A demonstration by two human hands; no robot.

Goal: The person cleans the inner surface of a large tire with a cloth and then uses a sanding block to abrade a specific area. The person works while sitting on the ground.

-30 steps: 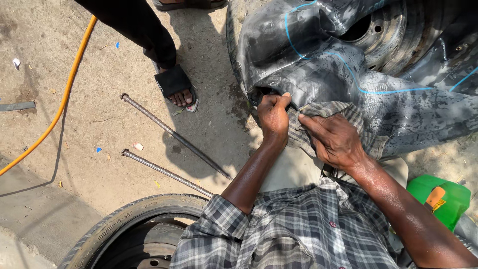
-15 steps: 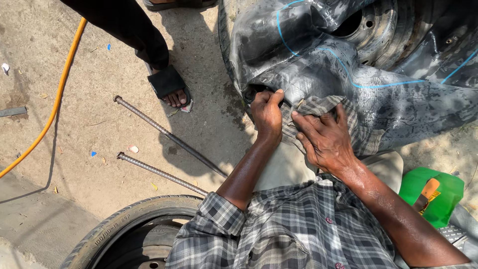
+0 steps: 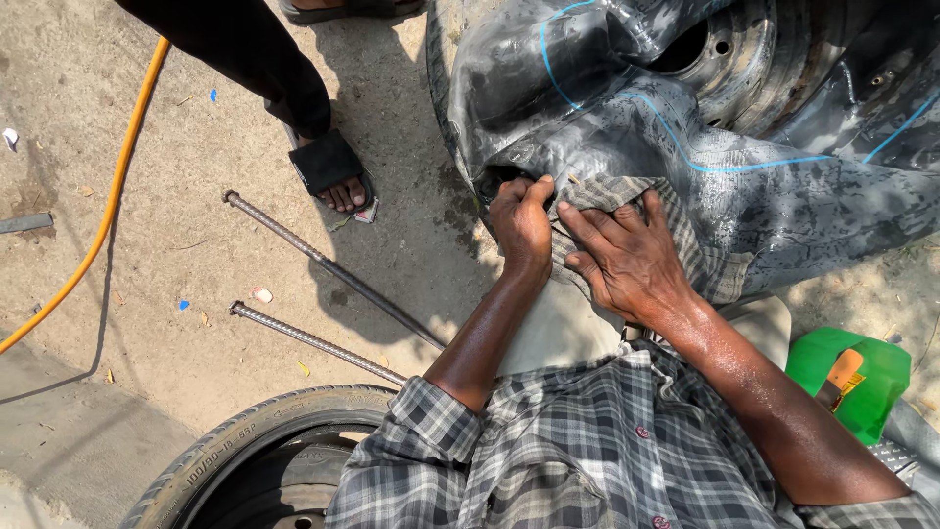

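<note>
A black rubber inner tube [image 3: 627,118] with thin blue lines is draped over a tyre and its steel wheel rim [image 3: 754,49] in front of me. My left hand [image 3: 522,223] grips the tube's lower edge, with the fingers curled into a fold. My right hand [image 3: 627,257] lies flat, fingers spread, pressing a checked cloth [image 3: 700,260] against the tube. Both forearms reach up from my checked shirt.
Two long steel bars [image 3: 323,264] [image 3: 313,343] lie on the sandy ground at left. Another person's foot in a black sandal [image 3: 333,171] stands near them. A yellow hose [image 3: 108,206] curves along the left. A second tyre [image 3: 245,451] lies at the bottom left, a green container [image 3: 852,377] at right.
The view has shifted slightly, and my hands have stayed on the tube's edge. My right hand has spread flatter over the cloth.
</note>
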